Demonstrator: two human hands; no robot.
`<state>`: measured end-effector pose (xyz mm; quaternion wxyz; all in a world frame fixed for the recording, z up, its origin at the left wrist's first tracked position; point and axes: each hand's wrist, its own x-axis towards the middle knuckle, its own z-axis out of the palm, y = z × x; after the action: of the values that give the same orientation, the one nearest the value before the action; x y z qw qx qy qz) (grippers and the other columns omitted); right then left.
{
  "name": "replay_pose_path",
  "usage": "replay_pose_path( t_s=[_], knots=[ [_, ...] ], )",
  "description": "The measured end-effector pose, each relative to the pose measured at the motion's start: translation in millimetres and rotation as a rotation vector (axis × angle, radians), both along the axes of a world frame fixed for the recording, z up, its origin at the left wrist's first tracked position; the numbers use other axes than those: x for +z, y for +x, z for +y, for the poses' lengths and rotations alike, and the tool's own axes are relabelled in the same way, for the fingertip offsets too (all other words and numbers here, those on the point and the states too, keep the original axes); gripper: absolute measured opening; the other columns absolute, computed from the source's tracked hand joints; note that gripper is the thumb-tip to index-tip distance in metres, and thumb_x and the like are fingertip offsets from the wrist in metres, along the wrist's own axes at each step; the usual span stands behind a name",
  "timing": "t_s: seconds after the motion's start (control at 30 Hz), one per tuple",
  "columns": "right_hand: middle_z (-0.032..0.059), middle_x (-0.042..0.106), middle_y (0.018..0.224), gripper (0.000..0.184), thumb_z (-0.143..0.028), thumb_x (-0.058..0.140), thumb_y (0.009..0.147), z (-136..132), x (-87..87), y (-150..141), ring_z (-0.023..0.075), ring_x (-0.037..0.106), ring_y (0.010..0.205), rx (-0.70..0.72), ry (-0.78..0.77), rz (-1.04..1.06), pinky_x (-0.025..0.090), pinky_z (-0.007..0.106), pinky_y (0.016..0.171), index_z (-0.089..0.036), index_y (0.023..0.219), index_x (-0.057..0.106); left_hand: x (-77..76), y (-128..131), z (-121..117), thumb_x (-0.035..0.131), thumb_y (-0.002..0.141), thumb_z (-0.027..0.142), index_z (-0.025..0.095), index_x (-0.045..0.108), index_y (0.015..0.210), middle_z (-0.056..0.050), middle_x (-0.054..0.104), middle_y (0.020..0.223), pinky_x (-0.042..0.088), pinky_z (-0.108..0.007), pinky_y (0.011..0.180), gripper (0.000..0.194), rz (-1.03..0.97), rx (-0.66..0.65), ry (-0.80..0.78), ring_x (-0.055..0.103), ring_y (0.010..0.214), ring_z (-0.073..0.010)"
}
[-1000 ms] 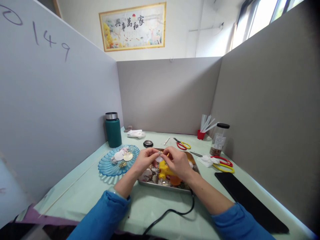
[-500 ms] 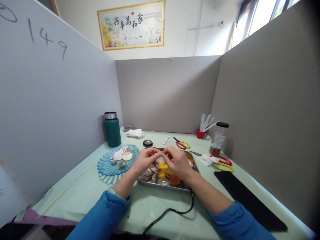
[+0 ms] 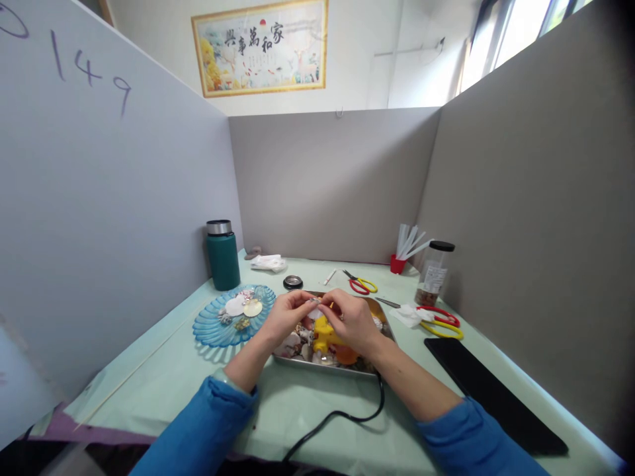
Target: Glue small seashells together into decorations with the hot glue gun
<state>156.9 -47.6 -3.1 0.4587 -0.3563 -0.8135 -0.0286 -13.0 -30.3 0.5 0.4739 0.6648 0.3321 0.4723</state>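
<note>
My left hand [image 3: 292, 316] and my right hand [image 3: 351, 320] meet above the metal tray [image 3: 325, 370]. Both are closed, with fingertips pinching a small pale, shell-like piece [image 3: 315, 301] between them. Its exact kind is too small to make out, and the fingers partly cover it. Under the hands, the tray holds several shells [image 3: 290, 345] and a yellow glue gun [image 3: 325, 334], whose black cord [image 3: 337, 415] runs out over the front edge. To the left of my left hand sits a blue scalloped plate [image 3: 208, 328] with shells and small ornaments on it.
At the back left stand a green bottle [image 3: 223, 259] and white tissue [image 3: 268, 263]. Scissors [image 3: 361, 283], a red cup of glue sticks [image 3: 398, 264] and a clear jar [image 3: 433, 274] are behind and right. More scissors [image 3: 441, 320] and a black slab [image 3: 491, 390] lie at right.
Both hands stay pinched together over the tray, with only a slight shift of the fingertips around the small piece. The view has tilted very slightly.
</note>
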Motion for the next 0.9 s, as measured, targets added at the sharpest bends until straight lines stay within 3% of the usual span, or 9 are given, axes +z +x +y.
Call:
replay_pose_path(
  t_s=[0.4, 0.57, 0.73, 0.9],
  knots=[
    [-0.0003, 0.060, 0.070, 0.015, -0.034, 0.054, 0.085, -1.8, 0.7, -0.2, 0.0111, 0.052, 0.057, -0.048, -0.044, 0.000, 0.035, 0.022, 0.056, -0.019, 0.084, 0.053, 2.3, 0.0, -3.8, 0.065, 0.072, 0.039, 0.012, 0.061, 0.082, 0.000, 0.061, 0.063, 0.044, -0.021, 0.046, 0.029, -0.033, 0.036, -0.010, 0.054, 0.044, -0.0087],
    [-0.0011, 0.057, 0.065, 0.017, -0.031, 0.052, 0.086, -2.0, 0.0, -1.4, 0.0103, 0.048, 0.054, -0.083, -0.043, -0.039, 0.032, 0.022, 0.053, -0.019, 0.074, 0.052, 5.1, 2.0, -6.8, 0.064, 0.074, 0.038, 0.012, 0.060, 0.086, 0.000, 0.062, 0.065, 0.047, -0.023, 0.050, 0.029, -0.033, -0.003, -0.006, 0.057, 0.049, -0.0103],
    [-0.0009, 0.057, 0.065, 0.013, -0.027, 0.050, 0.086, 0.3, -0.9, -1.0, 0.0105, 0.049, 0.055, -0.104, -0.038, 0.000, 0.033, 0.021, 0.056, -0.019, 0.077, 0.053, 3.7, 2.9, -4.7, 0.065, 0.073, 0.036, 0.013, 0.059, 0.093, 0.002, 0.059, 0.059, 0.046, -0.021, 0.049, 0.032, -0.045, 0.027, 0.059, 0.055, 0.048, -0.0096],
    [-0.0012, 0.058, 0.065, 0.015, -0.030, 0.051, 0.087, 0.5, -0.5, -0.9, 0.0102, 0.049, 0.056, -0.099, -0.053, 0.009, 0.033, 0.021, 0.056, -0.019, 0.077, 0.054, 1.6, 1.5, -3.3, 0.066, 0.072, 0.035, 0.012, 0.062, 0.087, 0.002, 0.057, 0.055, 0.043, -0.020, 0.047, 0.028, -0.035, 0.074, 0.089, 0.054, 0.046, -0.0092]
  ],
)
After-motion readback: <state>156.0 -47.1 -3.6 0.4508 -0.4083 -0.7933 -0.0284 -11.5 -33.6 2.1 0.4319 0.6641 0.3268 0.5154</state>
